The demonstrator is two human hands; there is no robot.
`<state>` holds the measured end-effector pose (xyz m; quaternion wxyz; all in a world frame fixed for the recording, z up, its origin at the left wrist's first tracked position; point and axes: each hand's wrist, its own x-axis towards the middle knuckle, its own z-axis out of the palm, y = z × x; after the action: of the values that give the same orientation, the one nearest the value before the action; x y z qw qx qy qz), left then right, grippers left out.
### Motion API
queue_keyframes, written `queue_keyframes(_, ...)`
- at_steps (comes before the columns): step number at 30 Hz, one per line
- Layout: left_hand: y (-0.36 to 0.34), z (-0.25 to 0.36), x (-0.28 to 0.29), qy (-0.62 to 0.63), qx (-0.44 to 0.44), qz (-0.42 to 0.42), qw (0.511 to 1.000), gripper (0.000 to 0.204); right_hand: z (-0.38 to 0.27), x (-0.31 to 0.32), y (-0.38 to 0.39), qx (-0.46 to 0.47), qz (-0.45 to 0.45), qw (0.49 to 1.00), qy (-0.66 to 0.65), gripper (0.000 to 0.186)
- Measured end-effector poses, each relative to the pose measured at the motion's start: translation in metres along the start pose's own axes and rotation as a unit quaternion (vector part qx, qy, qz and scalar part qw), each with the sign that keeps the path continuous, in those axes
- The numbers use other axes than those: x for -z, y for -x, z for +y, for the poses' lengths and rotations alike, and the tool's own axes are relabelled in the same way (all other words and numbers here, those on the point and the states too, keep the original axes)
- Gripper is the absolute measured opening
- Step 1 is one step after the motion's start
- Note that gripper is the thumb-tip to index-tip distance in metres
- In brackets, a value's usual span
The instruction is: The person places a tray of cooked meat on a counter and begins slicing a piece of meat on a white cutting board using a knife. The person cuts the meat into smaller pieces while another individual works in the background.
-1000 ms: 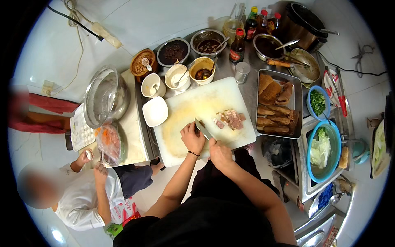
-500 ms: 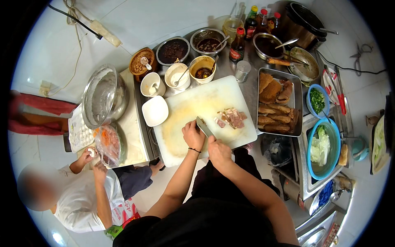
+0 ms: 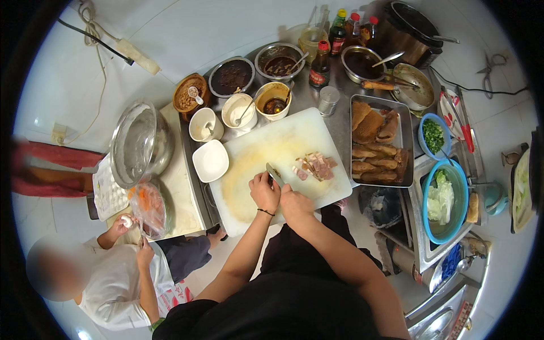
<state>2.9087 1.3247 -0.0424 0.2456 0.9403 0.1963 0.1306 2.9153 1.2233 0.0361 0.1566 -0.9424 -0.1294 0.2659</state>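
Observation:
My right hand [image 3: 296, 206] is wrapped round the handle of a kitchen knife [image 3: 276, 177]. Its blade points up and left over a white cutting board [image 3: 323, 127]. Close against the blade's left side, my left hand [image 3: 263, 194] is closed with its fingers curled down. What lies under those fingers is mostly hidden; a small dark bit shows beside the blade. Chopped pieces of pinkish meat [image 3: 318, 168] lie in a loose pile on the board, right of the knife. A square white bowl [image 3: 211, 161] stands by the board's left edge.
A steel tray of browned meat [image 3: 381, 154] stands right of the board, near a blue basin [image 3: 466, 211] with lettuce. Sauce bowls and bottles [image 3: 319, 71] line the back. At left, a co-worker [image 3: 116, 277] handles white dough beside a big steel bowl [image 3: 141, 144].
The view has shifted slightly. My hands stay together at the knife, the right hand a little closer to the left. The co-worker's hands have moved slightly.

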Motion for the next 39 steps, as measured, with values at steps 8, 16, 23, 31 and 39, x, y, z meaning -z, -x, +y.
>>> queue_keyframes(8, 0.004, 0.002, 0.002, 0.030, -0.009, 0.004, 0.999, 0.031, 0.002, -0.008, -0.018, 0.006, -0.020, 0.999, -0.047, 0.019)
queue_keyframes(16, -0.003, -0.018, 0.000, 0.051, -0.044, -0.036, 0.997, 0.033, 0.008, -0.034, -0.044, 0.056, 0.077, 0.994, -0.045, 0.016)
queue_keyframes(23, -0.003, -0.011, 0.004, 0.053, -0.027, -0.013, 0.998, 0.030, 0.021, -0.043, 0.001, -0.006, 0.061, 0.997, -0.037, 0.013)
queue_keyframes(31, -0.001, -0.009, 0.005, 0.047, -0.033, 0.007, 0.998, 0.030, 0.020, -0.012, 0.031, 0.048, 0.074, 0.996, 0.017, 0.012)
queue_keyframes(39, -0.003, -0.013, 0.003, 0.046, -0.035, 0.016, 0.998, 0.031, 0.018, -0.023, 0.017, 0.036, 0.053, 0.998, 0.000, 0.011)
